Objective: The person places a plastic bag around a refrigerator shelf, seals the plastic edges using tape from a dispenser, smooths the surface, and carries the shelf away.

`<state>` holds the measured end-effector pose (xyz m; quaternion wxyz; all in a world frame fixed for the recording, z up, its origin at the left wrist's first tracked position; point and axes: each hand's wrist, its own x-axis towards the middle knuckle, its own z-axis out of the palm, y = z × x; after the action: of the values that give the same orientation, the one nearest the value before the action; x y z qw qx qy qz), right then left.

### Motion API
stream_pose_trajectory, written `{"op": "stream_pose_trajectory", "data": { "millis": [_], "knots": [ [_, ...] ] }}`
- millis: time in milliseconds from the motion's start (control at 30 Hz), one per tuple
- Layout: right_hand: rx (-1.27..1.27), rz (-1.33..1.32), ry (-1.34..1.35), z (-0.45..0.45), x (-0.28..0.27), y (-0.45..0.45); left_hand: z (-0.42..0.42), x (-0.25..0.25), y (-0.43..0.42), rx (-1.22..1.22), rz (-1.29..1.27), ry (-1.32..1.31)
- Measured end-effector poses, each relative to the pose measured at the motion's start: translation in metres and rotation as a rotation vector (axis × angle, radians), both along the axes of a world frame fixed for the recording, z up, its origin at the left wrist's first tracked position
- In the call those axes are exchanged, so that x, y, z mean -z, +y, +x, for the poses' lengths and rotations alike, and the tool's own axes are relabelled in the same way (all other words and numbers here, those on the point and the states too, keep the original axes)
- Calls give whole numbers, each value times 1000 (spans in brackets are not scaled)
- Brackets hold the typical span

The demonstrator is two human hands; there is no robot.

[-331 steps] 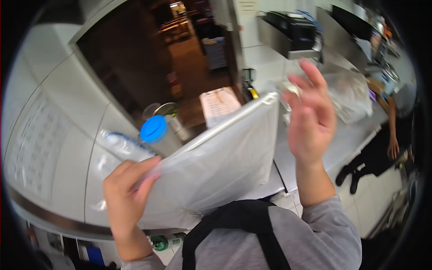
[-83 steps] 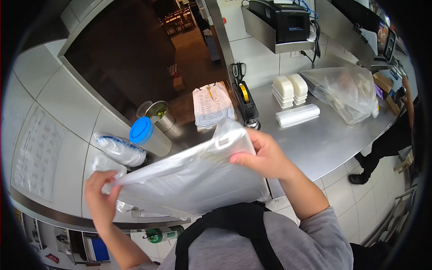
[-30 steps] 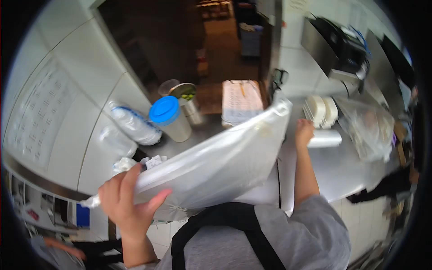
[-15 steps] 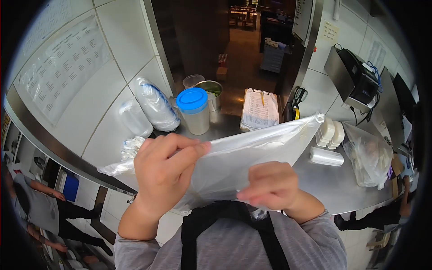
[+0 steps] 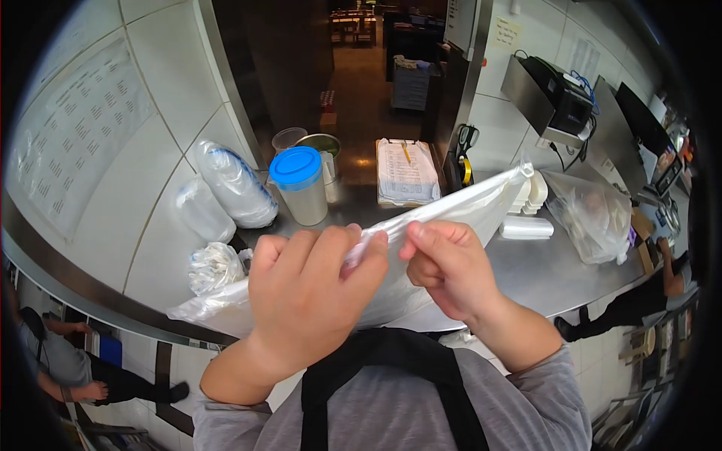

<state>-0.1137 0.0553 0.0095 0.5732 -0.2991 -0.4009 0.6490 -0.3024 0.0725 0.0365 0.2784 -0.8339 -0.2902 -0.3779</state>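
Observation:
A large, thin, clear plastic bag (image 5: 481, 207) stretches slantwise in front of me, its folded upper edge running from lower left to upper right. Near the middle of that edge, my left hand (image 5: 308, 293) grips the plastic between thumb and fingers. Close beside it, my right hand (image 5: 455, 270) is closed in a pinch at the same edge, fingers curled; the exact contact is partly hidden. Behind the bag stands a pitcher with a blue lid (image 5: 298, 184).
On the steel counter (image 5: 526, 282) are a clipboard with papers (image 5: 406, 173), wrapped plastic stacks (image 5: 235, 184), a crumpled bag (image 5: 214, 267), white containers (image 5: 535, 192), a plastic roll (image 5: 525, 228) and a filled clear bag (image 5: 590, 214). Other people stand at both sides.
My right hand has risen from low in front of my chest to the bag's upper edge, next to my left hand. The left hand has shifted slightly right, and the view has turned.

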Motion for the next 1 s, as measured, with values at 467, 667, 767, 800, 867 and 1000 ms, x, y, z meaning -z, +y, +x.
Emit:
{"op": "stream_pose_trajectory", "data": {
  "millis": [467,667,767,800,867,1000],
  "knots": [
    [289,-258,-735,-16,-37,-1,14,-4,9,-68,-161,-32],
    [320,-47,-994,-5,-18,10,15,-7,20,48,-261,-60],
    [223,-91,-1152,6,-7,13,15,-14,20,71,-332,-37],
    [145,-176,-1189,11,-1,14,14,-14,21,65,-337,-35],
    [83,-168,-1365,26,16,15,16,-15,22,65,-338,-33],
    [-84,96,-1629,51,26,-7,23,-18,17,63,-314,-28]
  ]
}}
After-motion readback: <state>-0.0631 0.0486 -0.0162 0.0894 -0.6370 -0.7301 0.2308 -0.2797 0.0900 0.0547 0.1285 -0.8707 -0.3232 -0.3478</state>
